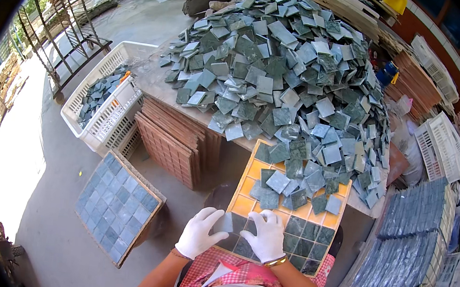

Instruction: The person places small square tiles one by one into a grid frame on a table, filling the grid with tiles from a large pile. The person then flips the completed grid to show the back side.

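My left hand (197,234), in a white glove, grips a pale grey square stone tile (224,223) between thumb and fingers at the left edge of the yellow grid tray (246,186). My right hand (266,237), gloved too, has thumb and fingertips bent about a dark stone tile (250,226) in the tray's near part. Dark green tiles (305,247) fill the cells right of that hand. Loose tiles (278,181) lie on the tray's far half, spilling from a big heap of grey-green tiles (276,58) on the table.
A tile-covered board (116,204) stands at the left. Behind it are stacked brown grid trays (166,142) and a white crate (108,127) of tile pieces. Wrapped tile stacks (397,264) and white crates (445,146) line the right. A metal rack (77,41) stands far left.
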Demonstrator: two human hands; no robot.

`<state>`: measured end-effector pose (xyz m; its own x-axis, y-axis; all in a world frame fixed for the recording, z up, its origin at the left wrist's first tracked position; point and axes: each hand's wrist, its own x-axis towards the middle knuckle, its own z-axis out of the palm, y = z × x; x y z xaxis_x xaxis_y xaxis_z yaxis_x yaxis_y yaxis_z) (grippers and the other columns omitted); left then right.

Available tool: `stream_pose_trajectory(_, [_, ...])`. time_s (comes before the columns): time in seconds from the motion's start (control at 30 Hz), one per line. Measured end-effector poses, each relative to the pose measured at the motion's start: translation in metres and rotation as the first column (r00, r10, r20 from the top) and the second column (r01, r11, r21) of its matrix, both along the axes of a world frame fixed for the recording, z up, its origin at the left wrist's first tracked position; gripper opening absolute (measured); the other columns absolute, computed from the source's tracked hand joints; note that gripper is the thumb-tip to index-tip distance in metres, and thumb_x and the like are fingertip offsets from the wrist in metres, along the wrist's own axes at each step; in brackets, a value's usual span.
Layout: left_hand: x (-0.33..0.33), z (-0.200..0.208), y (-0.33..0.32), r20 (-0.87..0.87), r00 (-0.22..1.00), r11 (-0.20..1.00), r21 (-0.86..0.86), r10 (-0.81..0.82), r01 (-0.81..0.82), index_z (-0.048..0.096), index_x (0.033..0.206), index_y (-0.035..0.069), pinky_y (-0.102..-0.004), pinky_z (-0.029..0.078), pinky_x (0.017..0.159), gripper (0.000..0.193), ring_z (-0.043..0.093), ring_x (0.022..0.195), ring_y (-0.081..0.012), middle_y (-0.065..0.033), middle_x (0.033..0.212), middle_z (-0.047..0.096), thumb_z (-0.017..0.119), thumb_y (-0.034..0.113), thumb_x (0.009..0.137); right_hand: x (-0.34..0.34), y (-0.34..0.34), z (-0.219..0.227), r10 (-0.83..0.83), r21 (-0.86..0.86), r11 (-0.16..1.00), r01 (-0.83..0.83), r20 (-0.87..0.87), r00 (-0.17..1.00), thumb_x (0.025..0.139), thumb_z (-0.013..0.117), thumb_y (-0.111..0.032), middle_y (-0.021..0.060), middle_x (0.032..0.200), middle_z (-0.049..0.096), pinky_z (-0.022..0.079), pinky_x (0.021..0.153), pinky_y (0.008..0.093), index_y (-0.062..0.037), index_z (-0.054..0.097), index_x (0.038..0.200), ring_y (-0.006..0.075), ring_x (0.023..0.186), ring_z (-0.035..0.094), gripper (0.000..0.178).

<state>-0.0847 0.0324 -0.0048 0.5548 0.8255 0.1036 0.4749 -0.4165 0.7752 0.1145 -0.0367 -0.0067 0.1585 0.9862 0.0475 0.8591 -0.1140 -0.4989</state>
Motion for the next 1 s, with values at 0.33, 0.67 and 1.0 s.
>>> stream_pose_trajectory(0.33, [0.021,-0.011,0.042,-0.139,0.963,0.945,0.202,-0.231,0.256,0.053,0.123,0.008,-0.0415,0.048,0.088,0.054,0.057,0.102,-0.0344,-0.0142,0.118,0.055,0.074,0.021,0.075,0.017,-0.021,-0.012,0.119,-0.064,0.991,-0.118,0.006,0.993,0.072,0.078,-0.031,0.0136,0.100,0.053,0.048,0.080,0.0415,-0.0091,0.057,0.119,0.0321,0.091,0.055,0.056])
stream_pose_trajectory(0.67, [0.035,-0.016,0.056,-0.123,0.920,0.891,0.231,-0.371,0.390,0.053,0.120,0.002,-0.0396,0.048,0.089,0.052,0.058,0.102,-0.0343,-0.0156,0.118,0.056,0.073,0.016,0.074,0.025,-0.013,-0.004,0.119,0.088,0.991,-0.105,-0.171,0.978,0.076,0.074,-0.021,0.0150,0.107,0.057,0.050,0.082,0.0386,-0.0084,0.056,0.122,0.0320,0.095,0.060,0.050])
stream_pose_trajectory(1.0, [0.057,-0.004,0.081,-0.092,0.921,0.849,0.362,-0.379,0.385,0.063,0.104,0.006,-0.0365,0.051,0.074,0.028,0.061,0.084,-0.0282,-0.0102,0.097,0.062,0.061,0.001,0.076,0.054,0.034,0.014,0.096,0.113,0.987,-0.115,0.159,0.983,0.075,0.073,-0.022,0.0108,0.105,0.056,0.052,0.078,0.0371,-0.0079,0.052,0.123,0.0286,0.093,0.059,0.054])
